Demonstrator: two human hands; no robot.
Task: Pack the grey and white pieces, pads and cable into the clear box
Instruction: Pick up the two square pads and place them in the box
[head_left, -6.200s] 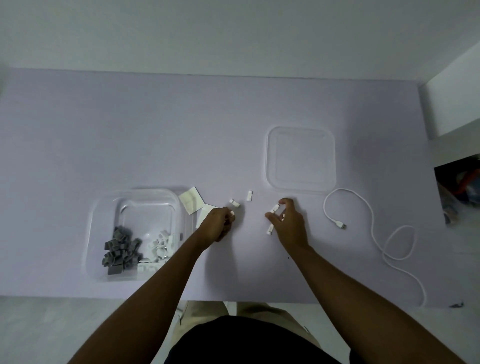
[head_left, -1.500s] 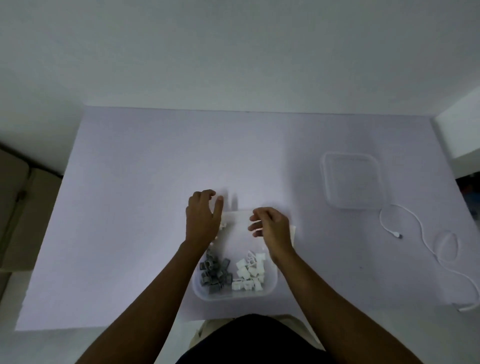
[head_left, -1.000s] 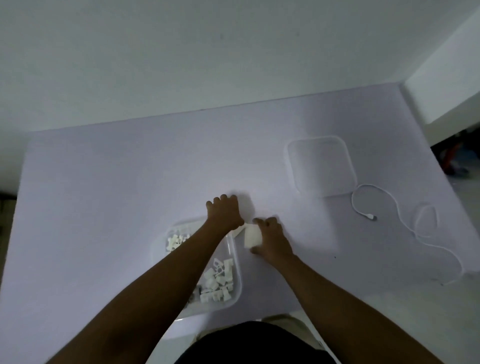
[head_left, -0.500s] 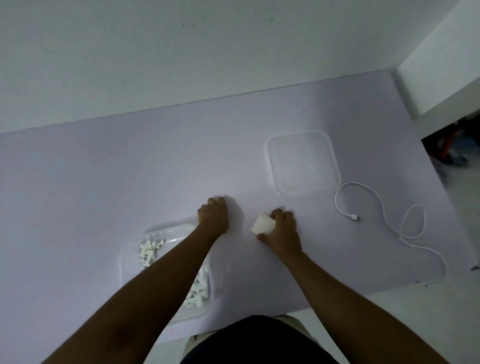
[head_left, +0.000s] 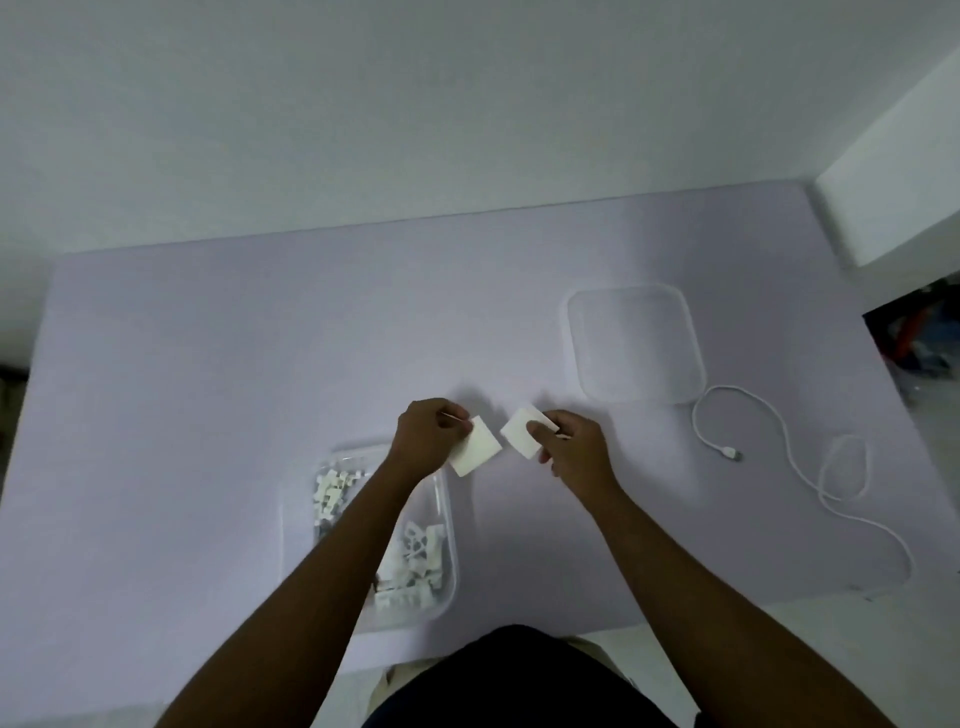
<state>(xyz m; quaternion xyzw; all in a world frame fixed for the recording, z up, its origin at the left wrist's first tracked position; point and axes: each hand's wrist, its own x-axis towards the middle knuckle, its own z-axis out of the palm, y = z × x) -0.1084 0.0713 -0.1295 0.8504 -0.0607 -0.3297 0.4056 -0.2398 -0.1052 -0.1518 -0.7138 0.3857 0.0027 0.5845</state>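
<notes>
While both hands pinch: left hand (head_left: 429, 435) one pad (head_left: 475, 453) | right hand (head_left: 570, 450) one pad (head_left: 521, 440)

We see a pale lilac table (head_left: 260, 364) set against a plain white wall (head_left: 415, 104). White ledge or block (head_left: 893, 208) at the table's far right corner. Past the right edge, a dark gap with blurred red and blue clutter (head_left: 919, 338), too blurred to identify. Light floor (head_left: 831, 649) below the near edge
</notes>
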